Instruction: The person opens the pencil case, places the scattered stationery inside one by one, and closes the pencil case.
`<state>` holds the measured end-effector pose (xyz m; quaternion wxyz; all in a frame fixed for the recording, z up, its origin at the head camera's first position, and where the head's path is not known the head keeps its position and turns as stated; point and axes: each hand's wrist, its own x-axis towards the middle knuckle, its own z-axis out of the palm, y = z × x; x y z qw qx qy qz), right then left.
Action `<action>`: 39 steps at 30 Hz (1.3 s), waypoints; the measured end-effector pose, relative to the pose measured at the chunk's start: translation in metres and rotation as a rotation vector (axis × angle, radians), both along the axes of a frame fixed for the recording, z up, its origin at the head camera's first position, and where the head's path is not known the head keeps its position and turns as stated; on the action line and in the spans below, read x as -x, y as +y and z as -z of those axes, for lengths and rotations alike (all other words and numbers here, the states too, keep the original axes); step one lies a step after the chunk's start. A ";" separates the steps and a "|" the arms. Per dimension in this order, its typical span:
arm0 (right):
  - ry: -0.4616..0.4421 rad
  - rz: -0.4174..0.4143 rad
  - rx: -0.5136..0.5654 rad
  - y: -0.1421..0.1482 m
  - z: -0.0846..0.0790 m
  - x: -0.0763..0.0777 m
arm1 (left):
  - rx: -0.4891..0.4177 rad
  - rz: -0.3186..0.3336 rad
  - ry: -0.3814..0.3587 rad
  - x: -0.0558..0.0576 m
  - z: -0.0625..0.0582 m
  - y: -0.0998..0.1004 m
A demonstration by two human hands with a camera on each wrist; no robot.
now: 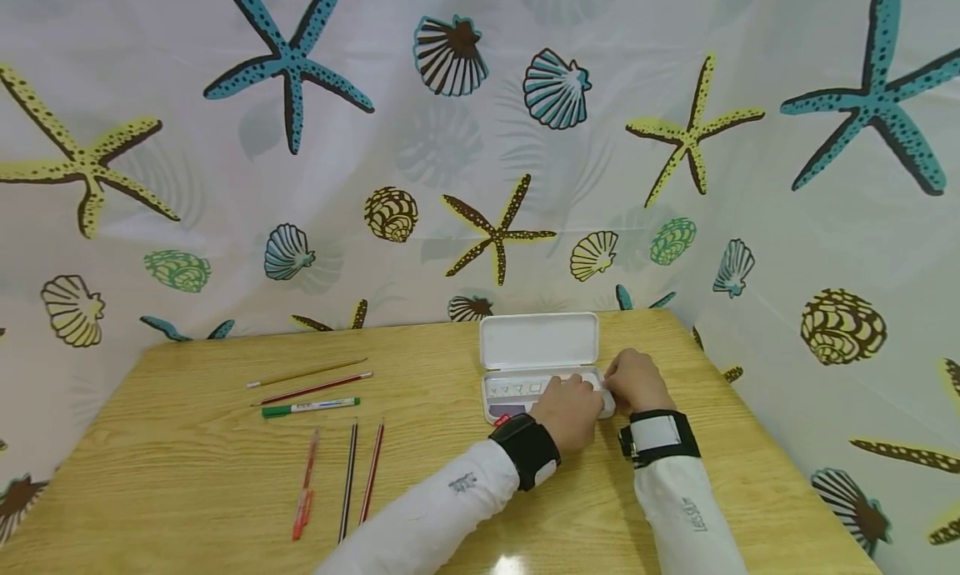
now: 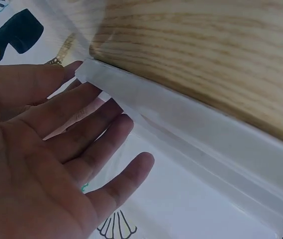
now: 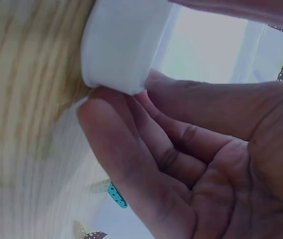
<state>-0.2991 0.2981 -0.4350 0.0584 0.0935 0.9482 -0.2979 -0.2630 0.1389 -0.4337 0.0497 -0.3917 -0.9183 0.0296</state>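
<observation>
A white pencil case (image 1: 538,342) stands on the table with its lid raised toward the back. Inside its tray lie a pale strip with small marks and a purple piece (image 1: 507,410); a small red patch shows at the front left. My left hand (image 1: 572,410) reaches over the tray's right part, and in the left wrist view its fingers are loosely extended at the case's edge, the thumb near a corner. My right hand (image 1: 637,381) grips the case's right end, thumb at the rim and fingers against the outer wall. The hands hide the tray's right part.
Left on the wooden table (image 1: 202,475) lie a yellow pencil (image 1: 307,373), a red pencil (image 1: 311,388), a green marker (image 1: 311,407), a red pen (image 1: 306,487), a dark pencil (image 1: 348,479) and another red pencil (image 1: 372,472). Patterned cloth (image 1: 480,150) hangs behind and to the right.
</observation>
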 end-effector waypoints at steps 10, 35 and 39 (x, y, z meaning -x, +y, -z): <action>0.032 -0.026 -0.032 -0.001 0.002 -0.002 | -0.070 0.029 0.007 -0.001 -0.008 -0.024; 0.002 -0.024 -0.081 -0.005 -0.006 -0.005 | -0.342 -0.249 -0.120 -0.016 -0.035 -0.183; 0.007 -0.022 -0.075 -0.007 -0.006 -0.005 | -0.369 -0.289 -0.116 -0.021 -0.031 -0.202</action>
